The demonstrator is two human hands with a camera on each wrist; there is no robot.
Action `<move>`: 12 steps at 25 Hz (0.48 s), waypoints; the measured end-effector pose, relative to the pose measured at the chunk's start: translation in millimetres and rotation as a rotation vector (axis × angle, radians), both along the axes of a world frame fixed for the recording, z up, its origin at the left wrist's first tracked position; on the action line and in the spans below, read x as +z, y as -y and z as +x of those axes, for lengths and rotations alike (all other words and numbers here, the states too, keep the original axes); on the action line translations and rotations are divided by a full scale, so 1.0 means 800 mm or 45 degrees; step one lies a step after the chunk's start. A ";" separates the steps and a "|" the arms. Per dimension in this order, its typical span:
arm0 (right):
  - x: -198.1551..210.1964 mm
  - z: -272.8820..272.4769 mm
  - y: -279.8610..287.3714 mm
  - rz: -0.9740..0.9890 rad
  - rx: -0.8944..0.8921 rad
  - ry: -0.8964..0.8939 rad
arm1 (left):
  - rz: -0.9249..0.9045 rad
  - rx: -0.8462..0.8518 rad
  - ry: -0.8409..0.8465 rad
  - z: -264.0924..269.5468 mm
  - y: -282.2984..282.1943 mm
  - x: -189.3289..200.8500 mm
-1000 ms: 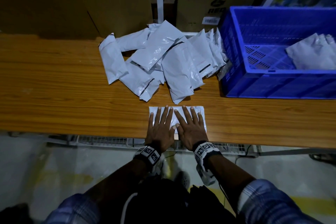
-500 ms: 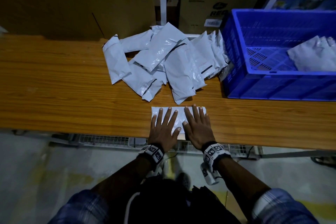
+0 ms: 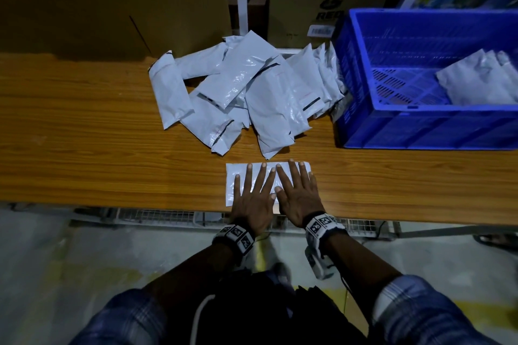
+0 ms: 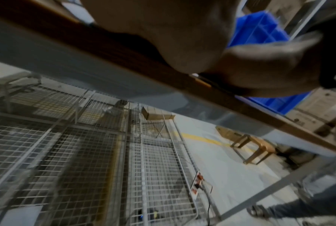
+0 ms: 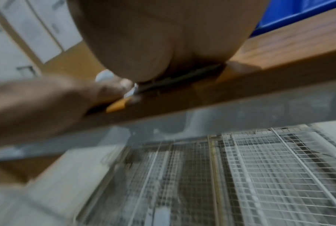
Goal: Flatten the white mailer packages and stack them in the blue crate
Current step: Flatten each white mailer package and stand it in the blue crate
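Note:
One white mailer lies flat at the near edge of the wooden table. My left hand and right hand both press on it, palms down, fingers straight and spread. Behind it sits a loose pile of white mailers. The blue crate stands at the right of the table, with a few white mailers inside it. In the left wrist view my palm rests on the table edge; in the right wrist view my palm does the same.
Cardboard boxes stand behind the table at the back left and centre. Wire mesh shelving lies below the table edge. The left half of the table top shows bare wood.
Both hands have stayed flat on the mailer; the right hand has slid slightly rightwards along it. The pile and crate have not moved.

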State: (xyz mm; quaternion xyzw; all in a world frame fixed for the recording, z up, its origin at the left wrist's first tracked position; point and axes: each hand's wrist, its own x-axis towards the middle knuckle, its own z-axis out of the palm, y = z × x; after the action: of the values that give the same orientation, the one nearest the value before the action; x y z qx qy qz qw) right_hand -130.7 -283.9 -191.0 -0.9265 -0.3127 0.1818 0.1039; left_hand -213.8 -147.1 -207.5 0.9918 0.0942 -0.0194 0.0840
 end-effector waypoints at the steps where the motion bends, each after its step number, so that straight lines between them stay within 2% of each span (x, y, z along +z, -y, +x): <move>1: 0.002 0.002 0.001 0.011 0.001 -0.028 | -0.018 -0.004 -0.024 0.001 0.000 -0.001; 4: 0.013 0.004 0.000 -0.015 -0.004 -0.066 | -0.051 -0.027 -0.097 0.002 -0.006 -0.002; 7: 0.024 -0.003 -0.011 0.078 0.029 0.040 | -0.116 -0.028 -0.153 0.006 -0.010 0.002; 8: 0.023 -0.007 -0.015 0.104 0.043 0.011 | -0.156 -0.044 -0.174 0.008 -0.013 0.004; 10: 0.013 -0.014 -0.019 0.125 0.035 -0.034 | -0.335 -0.077 -0.214 0.012 -0.026 0.006; 12: 0.001 -0.020 -0.021 0.092 0.038 0.058 | -0.641 -0.062 -0.141 0.008 -0.041 0.007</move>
State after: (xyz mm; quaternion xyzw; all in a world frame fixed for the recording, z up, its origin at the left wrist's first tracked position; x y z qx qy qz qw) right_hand -146.8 -266.9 -190.4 -0.9212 -0.3351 0.1509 0.1276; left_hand -207.0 -114.0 -202.0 0.9391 0.0670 -0.0985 0.3225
